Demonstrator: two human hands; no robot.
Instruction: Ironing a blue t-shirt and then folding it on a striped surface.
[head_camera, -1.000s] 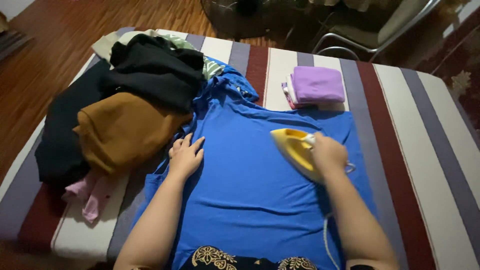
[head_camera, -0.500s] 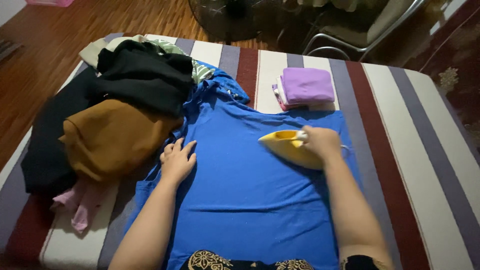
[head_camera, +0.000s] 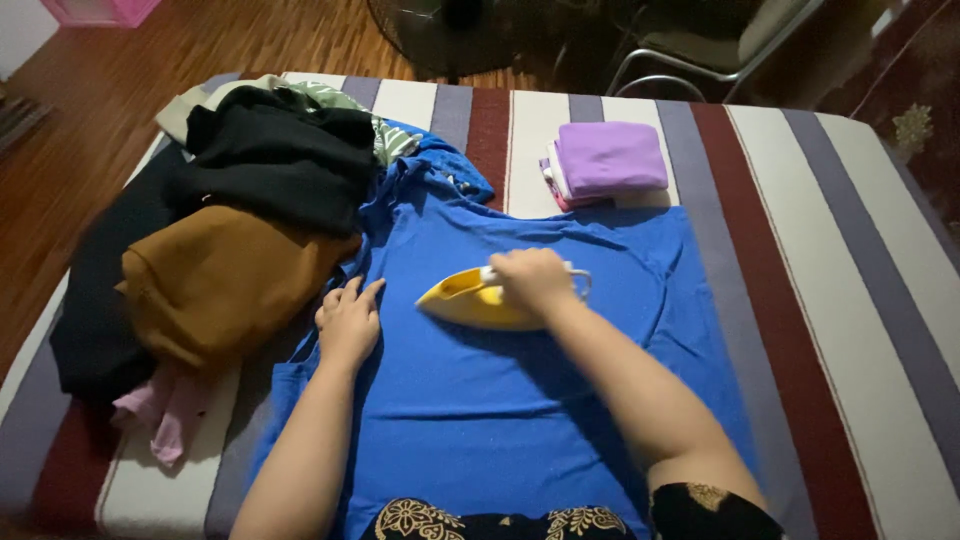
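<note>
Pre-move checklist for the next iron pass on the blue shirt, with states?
1. Right hand grips the yellow iron: ok.
2. Iron sits flat on the blue shirt: ok.
3. Left hand flat on the shirt, apart from the iron: ok.
4. Fabric ahead of the iron tip smooth: not ok, faint creases.
5. Brown garment off the ironing area: ok.
6. Iron cord routing: cannot tell.

Glossy yellow plastic iron (head_camera: 468, 298); matt blue cloth (head_camera: 480, 400)
</note>
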